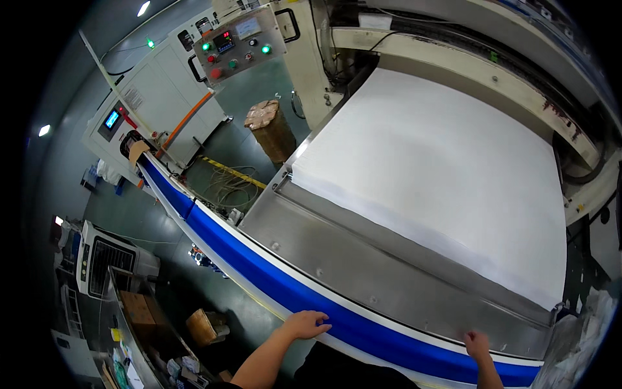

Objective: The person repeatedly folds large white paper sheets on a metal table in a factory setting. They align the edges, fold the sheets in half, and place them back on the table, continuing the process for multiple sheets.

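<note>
My left hand [308, 325] hovers at the near edge of a long blue conveyor belt [259, 264], fingers loosely bent and apart, holding nothing. Further right, my right hand [477, 345] is over the belt's far rim beside a bare metal plate [337, 256]. Its fingers are curled in, and nothing shows in them. Beyond the plate, a wide white sheet [434, 175] lies flat on the machine bed, its near edge slightly wavy. Neither hand touches the sheet.
A control panel [240, 44] with lit buttons hangs at the far left of the machine. A brown wrapped roll [271, 131] stands on the floor. Coiled hose [230, 188] lies behind the belt. Crumpled clear plastic [586, 334] is at right, a cluttered metal cart [116, 305] at lower left.
</note>
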Demonstrator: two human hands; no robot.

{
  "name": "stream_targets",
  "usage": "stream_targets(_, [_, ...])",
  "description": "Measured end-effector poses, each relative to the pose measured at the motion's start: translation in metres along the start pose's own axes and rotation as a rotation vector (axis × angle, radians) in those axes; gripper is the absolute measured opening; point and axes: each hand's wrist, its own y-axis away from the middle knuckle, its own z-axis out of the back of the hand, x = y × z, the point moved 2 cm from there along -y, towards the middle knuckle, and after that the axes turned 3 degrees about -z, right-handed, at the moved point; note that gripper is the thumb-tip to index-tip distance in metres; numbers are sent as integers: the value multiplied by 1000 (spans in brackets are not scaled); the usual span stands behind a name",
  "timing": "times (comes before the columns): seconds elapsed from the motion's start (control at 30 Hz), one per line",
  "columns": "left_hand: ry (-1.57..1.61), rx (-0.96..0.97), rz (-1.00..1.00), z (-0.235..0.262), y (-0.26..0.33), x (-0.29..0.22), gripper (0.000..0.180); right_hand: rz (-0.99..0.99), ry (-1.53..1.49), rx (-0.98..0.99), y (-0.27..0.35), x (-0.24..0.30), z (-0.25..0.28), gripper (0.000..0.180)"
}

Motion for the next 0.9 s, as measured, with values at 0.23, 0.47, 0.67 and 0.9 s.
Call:
stream_targets(0.23, [-77,-305,-200,83,-95,4,36,355,89,72,-113,240,14,23])
stream_targets(0.47, [-124,-795,-266,145,-204,51,39,456,64,197,-186,402,-12,23])
stream_targets(0.67, [-258,-937,-303,142,-246,91,38,572,-18,132,-260,522,-40,18])
stream_targets(0.9, [-172,-853,-266,148,-245,88,37,656,-136,107,-346,636,-81,18])
